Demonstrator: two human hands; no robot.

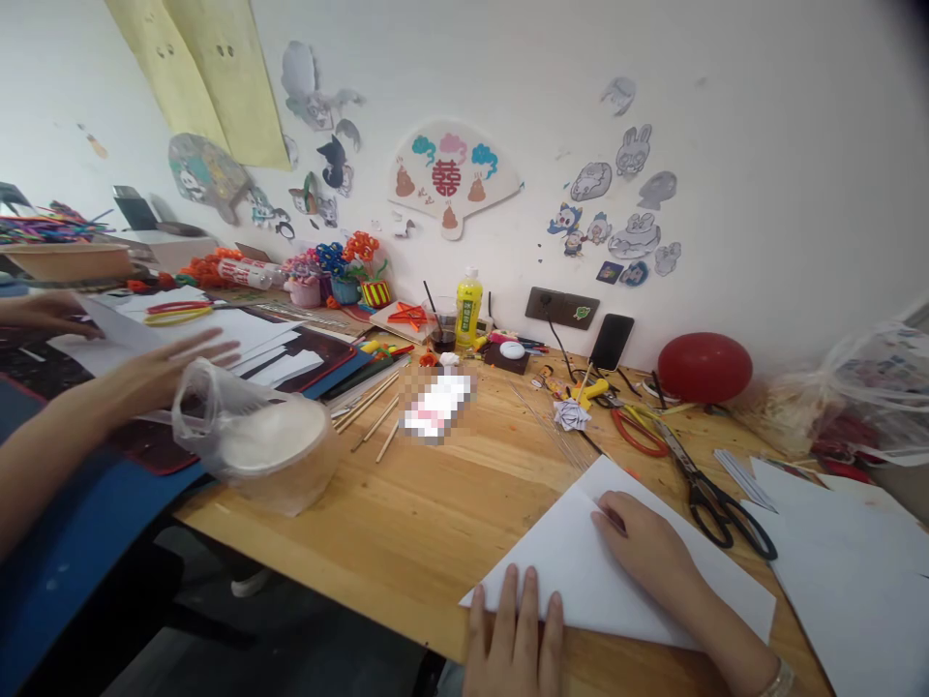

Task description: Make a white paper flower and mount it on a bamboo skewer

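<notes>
A folded sheet of white paper [581, 561] lies on the wooden table near its front edge, with a pointed corner to the left. My left hand [515, 629] is open, its fingers spread flat over the paper's lower left edge. Loosely curled, my right hand [649, 547] rests on the upper middle of the same sheet, its fingers closed and pressed to the paper. What lies under the right palm is hidden. Black-handled scissors [701, 494] lie just beyond the right hand, beside a small crumpled paper flower [572, 414] on a stick.
More white sheets [863, 571] lie at right, below a red balloon [704, 368]. A lidded plastic tub [276, 450] stands left of centre, near thin wooden sticks [370, 402]. Another person's hands [160, 373] handle paper at far left. A yellow bottle [468, 308] stands by the wall.
</notes>
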